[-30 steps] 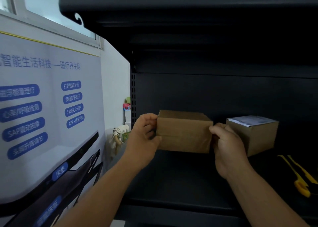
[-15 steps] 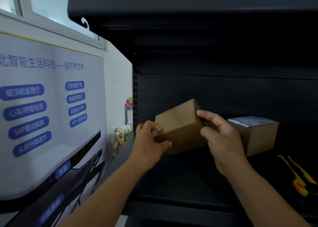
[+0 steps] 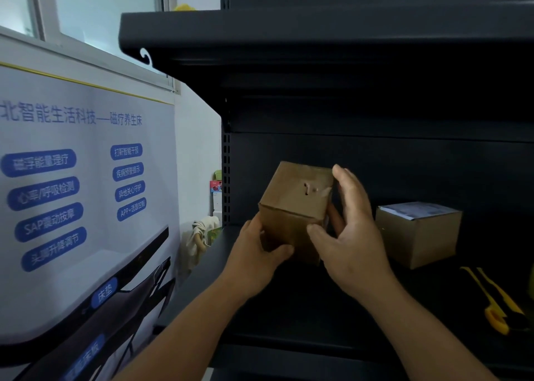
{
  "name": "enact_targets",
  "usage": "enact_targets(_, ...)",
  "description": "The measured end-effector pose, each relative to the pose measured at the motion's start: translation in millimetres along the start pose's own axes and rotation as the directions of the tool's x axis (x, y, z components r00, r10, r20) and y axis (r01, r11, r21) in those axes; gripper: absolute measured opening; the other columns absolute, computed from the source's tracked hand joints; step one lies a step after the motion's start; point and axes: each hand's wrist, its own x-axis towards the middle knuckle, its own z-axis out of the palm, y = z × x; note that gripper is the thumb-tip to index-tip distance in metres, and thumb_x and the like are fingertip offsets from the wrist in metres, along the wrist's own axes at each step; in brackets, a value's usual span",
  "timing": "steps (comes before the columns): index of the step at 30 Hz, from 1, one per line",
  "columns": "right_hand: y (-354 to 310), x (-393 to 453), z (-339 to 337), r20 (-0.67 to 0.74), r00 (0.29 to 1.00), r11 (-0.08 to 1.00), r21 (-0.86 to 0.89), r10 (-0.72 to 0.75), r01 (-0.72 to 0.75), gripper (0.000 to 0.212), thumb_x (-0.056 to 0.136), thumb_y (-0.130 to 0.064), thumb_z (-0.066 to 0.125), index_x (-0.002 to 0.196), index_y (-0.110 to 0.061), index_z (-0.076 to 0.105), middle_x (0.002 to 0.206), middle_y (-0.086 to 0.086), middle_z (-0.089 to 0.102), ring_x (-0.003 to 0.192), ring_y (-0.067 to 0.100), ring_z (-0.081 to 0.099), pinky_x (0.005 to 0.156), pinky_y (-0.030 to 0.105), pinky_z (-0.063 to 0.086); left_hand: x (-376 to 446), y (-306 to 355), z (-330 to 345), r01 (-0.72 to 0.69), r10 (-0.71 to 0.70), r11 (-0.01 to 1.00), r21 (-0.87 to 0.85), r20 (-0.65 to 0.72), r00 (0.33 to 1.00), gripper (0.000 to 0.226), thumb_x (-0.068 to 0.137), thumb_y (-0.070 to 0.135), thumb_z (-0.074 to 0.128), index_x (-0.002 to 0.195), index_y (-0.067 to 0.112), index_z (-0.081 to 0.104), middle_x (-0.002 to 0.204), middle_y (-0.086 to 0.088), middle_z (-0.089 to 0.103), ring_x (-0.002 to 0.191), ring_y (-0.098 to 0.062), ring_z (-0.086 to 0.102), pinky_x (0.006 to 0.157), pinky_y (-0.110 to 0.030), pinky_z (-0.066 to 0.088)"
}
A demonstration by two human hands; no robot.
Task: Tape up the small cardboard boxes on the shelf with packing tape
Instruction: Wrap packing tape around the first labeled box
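A: Where's the box rn?

B: Small box [image 3: 294,207] is off the shelf [image 3: 346,299], up in both my hands, mid-scene, in front of the dark back wall. A sec ago I held it flat & level, long side facing me. Half a sec ago it was already tipping. Now it's rolled round, a corner edge points at me and the face w/ a small tear or cut-out is up and tilted my way.

A: Grip?

B: Left hand [image 3: 254,262] curls round the near-left bottom corner, thumb across the front face. Right hand [image 3: 352,230] cups the right side, fingers up along the far-right edge, thumb on the near face. Both gripping, neither relaxed.

A: So what's that mean for taping?

B: I reckon I'm hunting for the flap seam, turning it so the open seam faces me. No tape on this box that I can see. No tape roll in view either, so taping's not started imo.

A: Other box?

B: Second box [image 3: 419,233] sits on the shelf to the right, near my right hand but apart, white label on top, untouched. Yellow cutter [image 3: 491,302] lies near-right on the shelf.
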Motion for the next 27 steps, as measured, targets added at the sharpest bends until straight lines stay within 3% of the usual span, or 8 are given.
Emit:
enact_targets(3, 2, 0, 0, 0.060, 0.996, 0.997, 0.041, 0.070, -0.073, 0.095, 0.082, 0.001, 0.064, 0.147, -0.043, 0.010, 0.156, -0.017, 0.014, 0.136, -0.005, 0.026, 0.110, 0.027, 0.035, -3, 3, -1, -0.012, 0.013, 0.998, -0.061, 0.013, 1.000, 0.062, 0.058, 0.043, 0.077, 0.114, 0.045, 0.052, 0.120, 0.008, 0.063, 0.116, -0.014, 0.057, 0.099, -0.044, 0.047)
enact_targets(6, 2, 0, -2, 0.098, 0.988, 0.992, 0.026, 0.123, -0.126, 0.103, 0.078, -0.008, 0.071, 0.147, -0.045, 0.005, 0.154, -0.014, 0.020, 0.136, 0.001, 0.028, 0.111, 0.036, 0.036, -6, 11, -3, -0.068, 0.076, 0.989, -0.128, 0.053, 0.996, 0.064, 0.070, 0.021, 0.082, 0.120, 0.039, 0.047, 0.116, 0.012, 0.064, 0.106, -0.001, 0.062, 0.088, -0.024, 0.052)
enact_targets(8, 1, 0, -4, 0.129, 0.976, 0.984, 0.010, 0.175, -0.178, 0.107, 0.075, -0.016, 0.075, 0.146, -0.047, 0.002, 0.151, -0.010, 0.023, 0.130, 0.003, 0.033, 0.107, 0.032, 0.039, -9, 20, -2, -0.110, 0.122, 0.983, -0.148, 0.071, 0.990, 0.079, 0.070, 0.011, 0.082, 0.130, 0.034, 0.036, 0.120, 0.012, 0.061, 0.104, 0.002, 0.061, 0.081, -0.015, 0.051)
enact_targets(11, 0, -1, -5, 0.151, 0.961, 0.973, -0.042, 0.231, -0.227, 0.113, 0.070, -0.030, 0.079, 0.145, -0.048, -0.003, 0.148, -0.009, 0.016, 0.132, 0.012, 0.027, 0.103, 0.030, 0.035, -9, 28, 3, -0.134, 0.142, 0.984, -0.118, 0.065, 0.988, 0.092, 0.066, 0.009, 0.085, 0.129, 0.029, 0.020, 0.122, 0.006, 0.051, 0.106, -0.006, 0.059, 0.079, -0.016, 0.052)
enact_targets(14, 0, -1, -7, 0.125, 0.963, 0.970, -0.080, 0.239, -0.230, 0.118, 0.067, -0.038, 0.080, 0.147, -0.042, -0.006, 0.150, -0.014, 0.007, 0.139, 0.012, 0.013, 0.108, 0.032, 0.024, -8, 33, 5, -0.152, 0.153, 0.988, -0.032, 0.004, 0.988, 0.096, 0.055, 0.034, 0.088, 0.117, 0.037, 0.014, 0.127, 0.000, 0.039, 0.112, -0.013, 0.052, 0.084, -0.023, 0.054)
enact_targets(18, -1, 1, -14, 0.072, 0.950, 0.952, -0.061, 0.305, -0.301, 0.110, 0.066, -0.045, 0.078, 0.149, -0.038, 0.006, 0.149, -0.008, 0.011, 0.136, 0.012, 0.018, 0.099, 0.026, 0.026, -6, 40, 2, -0.126, 0.126, 0.992, 0.007, 0.016, 0.992, 0.090, 0.045, 0.052, 0.078, 0.109, 0.049, 0.015, 0.130, -0.002, 0.032, 0.119, -0.017, 0.045, 0.095, -0.034, 0.051)
enact_targets(23, 1, -3, -20, 0.042, 0.949, 0.949, 0.025, 0.313, -0.314, 0.096, 0.069, -0.040, 0.077, 0.146, -0.032, 0.020, 0.124, -0.013, 0.023, 0.087, -0.009, 0.040, 0.058, 0.010, 0.041, 2, 44, -8, -0.095, 0.109, 0.989, -0.115, 0.125, 0.986, 0.099, 0.067, 0.019, 0.082, 0.143, 0.033, 0.020, 0.130, 0.004, 0.049, 0.116, -0.010, 0.054, 0.096, -0.030, 0.050)
enact_targets(27, 5, -4, -18, -0.012, 0.946, 0.946, -0.017, 0.324, -0.324, 0.093, 0.072, -0.036, 0.077, 0.146, -0.028, 0.021, 0.130, -0.007, 0.023, 0.088, -0.003, 0.043, 0.052, 0.006, 0.043, 12, 42, -5, -0.023, 0.051, 0.990, -0.136, 0.201, 0.978, 0.110, 0.073, 0.017, 0.078, 0.153, 0.028, 0.002, 0.130, 0.007, 0.055, 0.119, -0.009, 0.053, 0.100, -0.033, 0.047)
